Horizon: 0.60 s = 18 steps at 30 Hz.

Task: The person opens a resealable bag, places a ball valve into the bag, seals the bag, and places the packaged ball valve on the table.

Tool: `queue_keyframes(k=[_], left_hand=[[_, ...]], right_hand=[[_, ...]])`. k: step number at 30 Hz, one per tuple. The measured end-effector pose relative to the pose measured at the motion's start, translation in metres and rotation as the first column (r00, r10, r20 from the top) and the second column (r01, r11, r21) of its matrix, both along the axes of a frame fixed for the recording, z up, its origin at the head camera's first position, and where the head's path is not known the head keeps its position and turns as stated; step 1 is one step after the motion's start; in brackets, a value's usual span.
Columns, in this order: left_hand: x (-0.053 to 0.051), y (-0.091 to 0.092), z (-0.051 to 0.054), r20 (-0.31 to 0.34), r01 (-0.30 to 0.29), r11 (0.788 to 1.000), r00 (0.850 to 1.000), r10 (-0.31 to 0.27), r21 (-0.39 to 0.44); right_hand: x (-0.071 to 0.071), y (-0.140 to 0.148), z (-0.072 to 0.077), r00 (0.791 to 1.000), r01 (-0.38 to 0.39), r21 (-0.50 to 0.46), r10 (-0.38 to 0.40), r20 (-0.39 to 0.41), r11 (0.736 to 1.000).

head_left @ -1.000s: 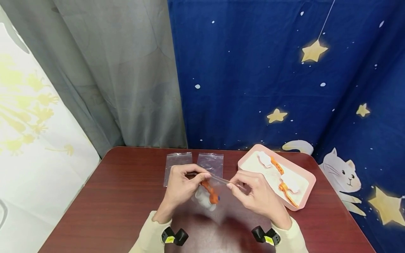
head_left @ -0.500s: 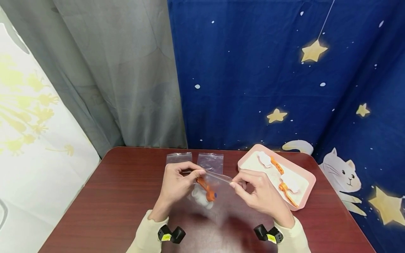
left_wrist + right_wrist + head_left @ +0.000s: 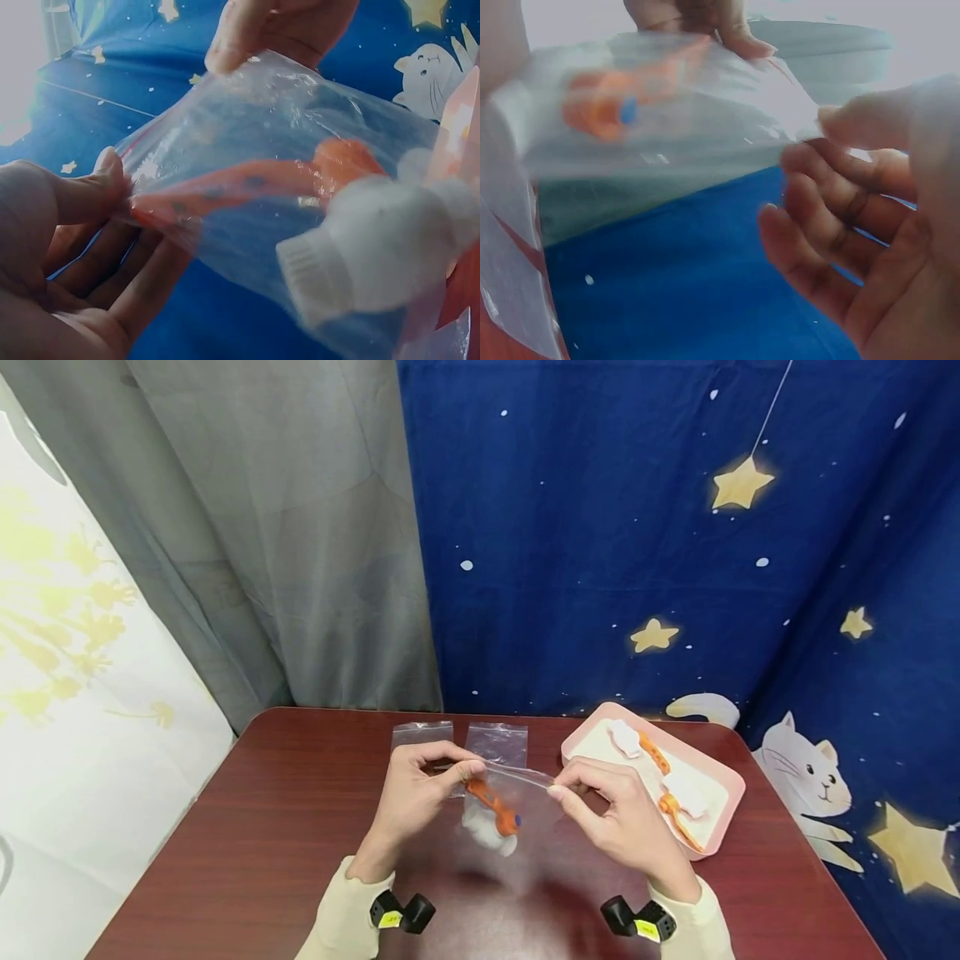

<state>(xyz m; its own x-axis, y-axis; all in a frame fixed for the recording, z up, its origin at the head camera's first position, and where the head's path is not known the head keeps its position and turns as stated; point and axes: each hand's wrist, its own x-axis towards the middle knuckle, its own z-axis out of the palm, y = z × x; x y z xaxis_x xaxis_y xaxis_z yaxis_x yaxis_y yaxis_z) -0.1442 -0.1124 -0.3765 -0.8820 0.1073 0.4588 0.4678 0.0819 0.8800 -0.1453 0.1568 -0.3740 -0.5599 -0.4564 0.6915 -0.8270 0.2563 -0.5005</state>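
Note:
A clear plastic bag is stretched between both hands above the table. My left hand pinches its top edge at one side, and my right hand pinches the top edge at the other. Inside the bag hang an orange strap-like piece with a blue spot and a white rounded piece. In the left wrist view the white piece shows a ribbed end beside the orange piece. The right wrist view shows the orange end and blue spot blurred through the bag.
Two flat clear bags, one on the left and one on the right, lie behind my hands on the brown table. A pink-rimmed tray at the right holds orange and white items. Curtains hang behind.
Both hands have spread slightly apart, the left one moving left and the right one a little to the right, so the bag's top edge is stretched wider. The bag's contents have swung slightly.

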Motion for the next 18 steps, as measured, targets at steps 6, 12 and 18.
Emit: queue_keyframes(k=[6,12,18], left_hand=[[-0.005,0.003,-0.008,0.023,0.069,0.995,0.997,-0.071,0.074],[-0.008,0.011,-0.016,0.022,0.139,0.978,0.989,-0.144,0.156],[-0.006,0.017,-0.016,0.061,0.221,0.961,0.970,-0.234,0.169]], right_hand=[[0.004,-0.006,-0.002,0.977,0.014,-0.142,0.017,0.212,0.990],[0.002,-0.011,-0.004,0.914,-0.004,-0.281,0.117,0.388,0.960],[-0.002,-0.011,-0.003,0.861,-0.027,-0.389,0.219,0.459,0.921]])
